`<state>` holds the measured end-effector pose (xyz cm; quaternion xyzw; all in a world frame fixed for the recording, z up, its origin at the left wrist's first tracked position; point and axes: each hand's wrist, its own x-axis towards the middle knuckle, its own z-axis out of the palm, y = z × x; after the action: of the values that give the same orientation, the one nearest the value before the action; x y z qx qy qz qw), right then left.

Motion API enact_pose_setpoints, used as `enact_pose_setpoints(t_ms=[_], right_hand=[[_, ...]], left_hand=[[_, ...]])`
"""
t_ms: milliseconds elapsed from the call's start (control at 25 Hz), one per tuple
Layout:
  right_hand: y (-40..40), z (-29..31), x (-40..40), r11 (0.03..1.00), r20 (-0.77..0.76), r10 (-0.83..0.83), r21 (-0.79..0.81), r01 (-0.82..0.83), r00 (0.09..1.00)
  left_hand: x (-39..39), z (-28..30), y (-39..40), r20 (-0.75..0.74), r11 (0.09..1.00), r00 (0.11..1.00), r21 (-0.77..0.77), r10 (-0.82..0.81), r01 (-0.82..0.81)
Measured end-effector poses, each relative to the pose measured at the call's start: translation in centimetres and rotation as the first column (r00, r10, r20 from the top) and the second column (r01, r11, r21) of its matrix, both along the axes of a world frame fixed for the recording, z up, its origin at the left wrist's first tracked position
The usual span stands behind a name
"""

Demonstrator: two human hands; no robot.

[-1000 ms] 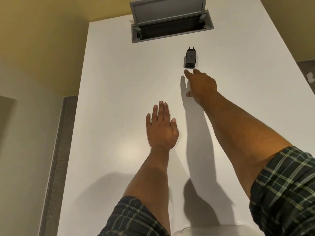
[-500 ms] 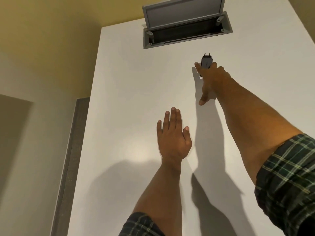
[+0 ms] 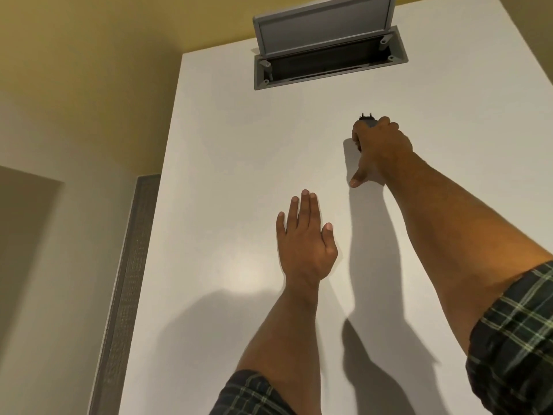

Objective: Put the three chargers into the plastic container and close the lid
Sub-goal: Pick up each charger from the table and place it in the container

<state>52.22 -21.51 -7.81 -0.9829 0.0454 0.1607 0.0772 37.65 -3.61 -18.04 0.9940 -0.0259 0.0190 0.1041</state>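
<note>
A dark charger (image 3: 367,118) lies on the white table (image 3: 227,181), far out to the right of centre. Only its plug end with two prongs shows past my fingers. My right hand (image 3: 378,145) lies over it at full reach, fingers curled around its body and thumb pointing back toward me. My left hand (image 3: 303,238) rests flat on the table nearer to me, palm down, fingers apart, holding nothing. No plastic container and no other charger is in view.
A grey cable hatch (image 3: 329,65) is set into the table at the far edge, its flap (image 3: 323,22) standing open. The table's left edge drops to a pale floor with a grey strip (image 3: 131,280). Yellow wall lies behind.
My right hand has reached forward from just short of the charger and closed its fingers over it. My left hand has stayed flat on the table.
</note>
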Motion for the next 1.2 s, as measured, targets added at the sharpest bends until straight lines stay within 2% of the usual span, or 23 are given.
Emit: enact_pose_setpoints(t_ms=[120, 240, 360, 520, 680, 840, 920, 1000, 1080, 1200], right_hand=[[-0.5, -0.4, -2.9, 0.995, 0.078, -0.039, 0.097, 0.031, 0.996], [-1.0, -1.0, -6.7, 0.989, 0.235, -0.041, 0.147, 0.006, 0.971], [-1.5, -0.9, -10.2, 0.916, 0.281, -0.247, 0.38, 0.128, 0.927], [-3.1, -0.2, -14.2, 0.742, 0.208, -0.458, 0.625, 0.243, 0.864], [-3.4, 0.8, -18.4, 0.546, 0.101, -0.59, 0.78, 0.304, 0.801], [-3.1, 1.6, -22.3, 0.549, 0.091, -0.654, 0.74, 0.389, 0.751], [-2.8, 2.5, -23.9, 0.49, 0.014, -0.671, 0.759, 0.43, 0.741], [-2.6, 3.3, -25.4, 0.392, -0.084, -0.658, 0.81, 0.435, 0.749], [-2.4, 3.8, -26.8, 0.255, -0.183, -0.638, 0.866, 0.429, 0.748], [-1.7, 4.3, -28.8, 0.082, -0.307, -0.631, 0.887, 0.455, 0.712]], left_hand=[[0.0, 0.1, 0.0, -0.005, 1.0, 1.0, 0.002, -0.003, 0.003], [-0.1, 0.0, 0.0, -0.016, 1.0, 1.0, 0.021, -0.015, 0.015], [0.1, -0.1, 0.3, -0.017, 0.999, 1.0, 0.031, -0.012, 0.012], [-0.3, 0.4, 0.2, -0.08, 0.998, 0.996, 0.059, -0.033, 0.038], [-0.3, 2.4, 0.2, -0.252, 0.993, 0.964, 0.07, -0.079, 0.1], [-3.3, 4.1, 1.7, -0.345, 0.972, 0.918, 0.049, -0.198, 0.228], [-5.3, 4.7, 2.5, -0.374, 0.97, 0.902, 0.018, -0.217, 0.241], [-7.3, 5.2, 3.0, -0.395, 0.975, 0.895, -0.007, -0.207, 0.222], [-9.8, 5.5, 3.3, -0.401, 0.978, 0.894, -0.013, -0.197, 0.21], [-14.7, 5.5, 3.8, -0.407, 0.983, 0.897, -0.022, -0.174, 0.18]])
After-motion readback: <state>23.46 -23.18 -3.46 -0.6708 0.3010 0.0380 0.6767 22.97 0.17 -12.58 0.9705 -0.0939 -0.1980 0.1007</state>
